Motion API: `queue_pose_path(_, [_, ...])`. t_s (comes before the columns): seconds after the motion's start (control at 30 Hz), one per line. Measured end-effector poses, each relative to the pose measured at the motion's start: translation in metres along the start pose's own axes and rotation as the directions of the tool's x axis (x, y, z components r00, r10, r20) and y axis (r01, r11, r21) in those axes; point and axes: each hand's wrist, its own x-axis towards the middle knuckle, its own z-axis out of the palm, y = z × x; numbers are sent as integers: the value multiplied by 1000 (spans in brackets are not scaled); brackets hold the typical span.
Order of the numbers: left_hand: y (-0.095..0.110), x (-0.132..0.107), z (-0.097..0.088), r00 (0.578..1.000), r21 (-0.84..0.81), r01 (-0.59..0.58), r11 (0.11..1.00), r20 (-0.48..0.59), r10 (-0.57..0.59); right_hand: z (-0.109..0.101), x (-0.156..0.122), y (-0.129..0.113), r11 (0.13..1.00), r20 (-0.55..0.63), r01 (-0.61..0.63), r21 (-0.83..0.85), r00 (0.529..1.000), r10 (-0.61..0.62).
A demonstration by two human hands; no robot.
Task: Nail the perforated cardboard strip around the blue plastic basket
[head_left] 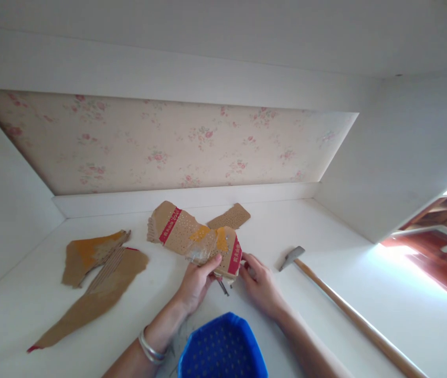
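A torn piece of brown cardboard (pixel 192 233) with small holes, red tape bands and yellow patches lies at the middle of the white tabletop (pixel 326 247). My left hand (pixel 195 283) grips its near end, thumb on top and fingers curled under. My right hand (pixel 261 283) is closed at the same end beside the red tape; what its fingertips pinch is hidden. A dark nail (pixel 223 287) lies on the table between the two hands.
Two torn cardboard strips (pixel 97 278) lie at the left, and a small perforated scrap (pixel 230 216) at the back. A hammer (pixel 292 256) with a long wooden handle (pixel 357 320) runs to the right. A blue perforated basket (pixel 223 349) sits at the near edge.
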Motion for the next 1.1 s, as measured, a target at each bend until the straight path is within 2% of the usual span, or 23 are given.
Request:
queue_pose_path(0.17, [-3,-2,2,998,8,60,998,32,-60,-2,2,2,977,-31,3,213,1000,3])
queue_pose_path(0.37, [5,-2,4,990,-84,130,988,58,-125,0,1,0,971,16,-20,240,1000,17])
queue_pose_path(0.53, [4,0,1,984,-103,167,981,74,-159,2,1,-5,955,44,-23,295,999,10])
queue_pose_path(0.73, [7,-1,0,987,-133,157,979,56,-151,-3,2,-16,937,137,-33,346,990,-15])
queue_pose_path(0.93, [10,-3,1,986,-95,146,985,95,-137,-3,1,-18,930,148,-43,365,989,-12])
queue_pose_path(1.1, [11,-2,2,979,-8,189,982,86,-187,-3,0,-18,929,160,-54,367,987,-6])
